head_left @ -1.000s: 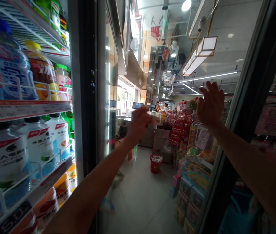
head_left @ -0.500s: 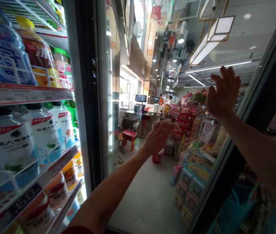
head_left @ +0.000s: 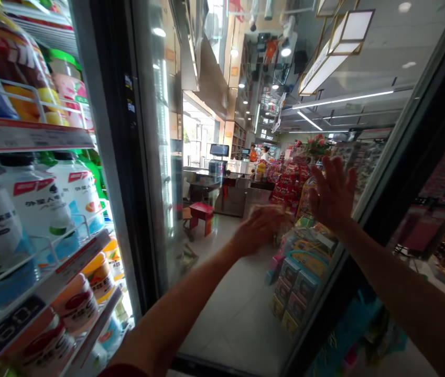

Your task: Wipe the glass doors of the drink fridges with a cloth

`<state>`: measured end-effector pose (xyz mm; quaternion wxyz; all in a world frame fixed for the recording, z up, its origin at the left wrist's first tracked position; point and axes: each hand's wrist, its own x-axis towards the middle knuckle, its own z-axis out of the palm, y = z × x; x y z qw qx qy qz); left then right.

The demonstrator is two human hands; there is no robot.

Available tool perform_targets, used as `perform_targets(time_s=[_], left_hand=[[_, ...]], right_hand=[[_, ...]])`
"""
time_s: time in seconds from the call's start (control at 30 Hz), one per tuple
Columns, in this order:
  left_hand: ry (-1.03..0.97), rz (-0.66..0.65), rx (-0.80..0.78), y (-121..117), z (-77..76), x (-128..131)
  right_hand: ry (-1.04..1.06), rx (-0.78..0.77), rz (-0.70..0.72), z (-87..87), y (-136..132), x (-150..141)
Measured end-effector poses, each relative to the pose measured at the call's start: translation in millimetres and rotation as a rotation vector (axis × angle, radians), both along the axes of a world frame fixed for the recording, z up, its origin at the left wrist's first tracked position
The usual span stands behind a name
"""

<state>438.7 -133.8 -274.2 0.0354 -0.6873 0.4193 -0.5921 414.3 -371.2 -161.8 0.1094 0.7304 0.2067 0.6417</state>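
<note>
In front of me is the glass door (head_left: pixel 238 314) of a drinks cooler, swung out, with a dark frame. Stretched toward the middle of the pane is my left hand (head_left: pixel 259 230), smeared by motion. A pale edge shows along its top, and I cannot tell whether that is a held thing or a reflection. My right hand (head_left: pixel 332 193) is raised near the pane's right side, fingers apart, holding nothing. Whether either hand touches the glass is unclear.
Bottled drinks (head_left: pixel 37 204) fill the lit shelves on the left, behind a wire rail (head_left: pixel 53 251). Beyond the pane stand a red stool (head_left: pixel 201 210), a checkout counter (head_left: pixel 232 196), stacked red packages (head_left: pixel 289 180) and boxed goods (head_left: pixel 295 288). Two people are far back.
My right hand has come down and left along the pane. The left hand has shifted slightly right and down, still blurred. The view has turned a little, so the shelves sit further left.
</note>
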Motion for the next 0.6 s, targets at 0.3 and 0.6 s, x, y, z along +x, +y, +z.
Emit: perform_targets(time_s=[0.3,0.6], left_hand=[[0.092,0.029,-0.085,3.0,-50.4,-10.4],[0.06,0.347,-0.811,75.9,-85.9,-4.3]], right_hand=[[0.039,0.183,0.057,-33.2,34.5,-1.0],[0.06,0.067,0.133,-59.5,22.4,-2.0]])
